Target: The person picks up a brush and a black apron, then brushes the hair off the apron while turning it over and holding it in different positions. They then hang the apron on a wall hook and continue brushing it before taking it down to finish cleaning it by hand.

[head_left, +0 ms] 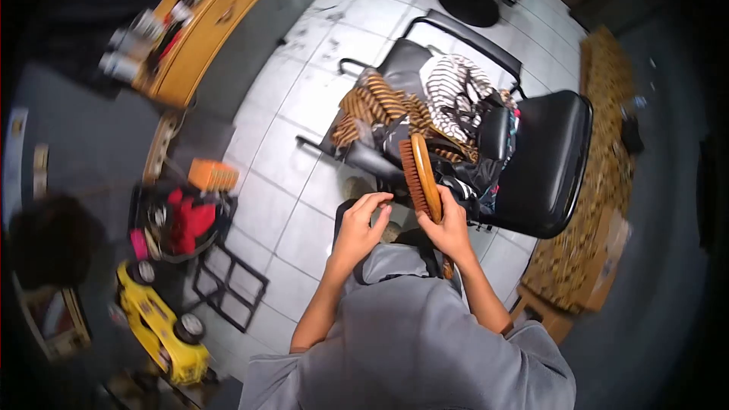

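Note:
My right hand [449, 229] grips the handle end of a wooden brush [420, 175], which stands upright with its bristles facing left. My left hand [360, 225] is just left of it, fingers curled and apart, resting on something dark [343, 212] at my lap; I cannot tell whether it grips it. Both hands are held in front of my grey shirt, just short of the chairs.
A black chair [548, 159] and a second chair [410, 57] ahead carry a heap of striped clothes [391, 106]. A yellow toy car [163, 326], an orange crate [213, 175] and red items lie at the left. A wooden counter [205, 23] runs along the far left.

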Tool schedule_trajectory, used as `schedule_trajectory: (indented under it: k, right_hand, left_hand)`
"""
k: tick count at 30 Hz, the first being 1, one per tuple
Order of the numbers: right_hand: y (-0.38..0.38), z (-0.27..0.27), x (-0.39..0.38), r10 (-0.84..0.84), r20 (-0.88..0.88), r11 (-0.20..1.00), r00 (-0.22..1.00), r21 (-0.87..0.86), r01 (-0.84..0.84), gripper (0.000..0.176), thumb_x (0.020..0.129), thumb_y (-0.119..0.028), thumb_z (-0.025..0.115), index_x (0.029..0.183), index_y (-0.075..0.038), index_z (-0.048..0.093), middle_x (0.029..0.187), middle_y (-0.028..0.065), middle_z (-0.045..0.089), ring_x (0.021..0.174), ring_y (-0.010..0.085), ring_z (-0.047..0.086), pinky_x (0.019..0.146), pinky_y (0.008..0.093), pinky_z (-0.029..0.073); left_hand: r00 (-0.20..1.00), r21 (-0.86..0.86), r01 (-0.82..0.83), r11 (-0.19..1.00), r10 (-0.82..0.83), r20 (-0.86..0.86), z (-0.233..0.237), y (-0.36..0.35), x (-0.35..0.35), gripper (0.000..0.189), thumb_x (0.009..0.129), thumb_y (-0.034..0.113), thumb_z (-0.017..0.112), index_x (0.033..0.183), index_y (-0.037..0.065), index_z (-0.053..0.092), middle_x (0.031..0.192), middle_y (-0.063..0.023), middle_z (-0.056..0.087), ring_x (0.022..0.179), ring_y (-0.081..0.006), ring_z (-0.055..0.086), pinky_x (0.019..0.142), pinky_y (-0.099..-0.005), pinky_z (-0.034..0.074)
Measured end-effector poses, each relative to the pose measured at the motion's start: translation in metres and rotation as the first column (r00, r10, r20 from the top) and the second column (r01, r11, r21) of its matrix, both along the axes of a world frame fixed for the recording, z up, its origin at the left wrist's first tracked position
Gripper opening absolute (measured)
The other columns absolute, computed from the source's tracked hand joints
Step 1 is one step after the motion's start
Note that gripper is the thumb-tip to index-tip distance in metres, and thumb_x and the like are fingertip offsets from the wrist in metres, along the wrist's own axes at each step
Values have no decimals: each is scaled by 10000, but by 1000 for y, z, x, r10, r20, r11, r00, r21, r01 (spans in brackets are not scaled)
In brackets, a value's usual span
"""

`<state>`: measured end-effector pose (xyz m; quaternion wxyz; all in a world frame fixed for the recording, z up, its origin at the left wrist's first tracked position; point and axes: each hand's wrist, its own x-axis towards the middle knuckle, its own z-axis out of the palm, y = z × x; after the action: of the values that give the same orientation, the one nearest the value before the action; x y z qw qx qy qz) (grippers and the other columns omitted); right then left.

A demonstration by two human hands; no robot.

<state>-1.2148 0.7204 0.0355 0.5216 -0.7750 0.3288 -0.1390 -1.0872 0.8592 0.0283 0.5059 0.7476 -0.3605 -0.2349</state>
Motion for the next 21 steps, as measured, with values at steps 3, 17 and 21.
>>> schedule_trajectory:
  k: [3,17,21]
  right_hand:
    - [-4,1,18,-206,-30,977,978,-58,204,361,735,-100,634,1051,15,504,889,191,643,836,328,647,738,370,488]
    - [-40,-32,2,-714,-48,680,698,-281,677,395,749,-46,613,1111,23,468,1074,241,548,1014,393,542,863,404,429]
    - [-77,-49,-17,-709,-47,702,704,-149,697,511,721,7,577,1209,41,429,1200,262,495,1157,407,468,966,401,377]
  left_hand:
    - [980,-14,194,981,-194,-42,4,-28,40,195,859,74,589,1036,-8,604,958,-139,638,827,-227,635,737,-304,494]
    - [729,-29,677,735,-676,-110,-31,-185,83,233,855,100,607,1059,-13,593,904,-114,644,805,-147,627,701,-256,495]
    - [688,10,707,707,-686,-237,-50,-222,49,264,869,101,602,1102,-19,570,942,-85,644,821,-111,611,730,-245,497]
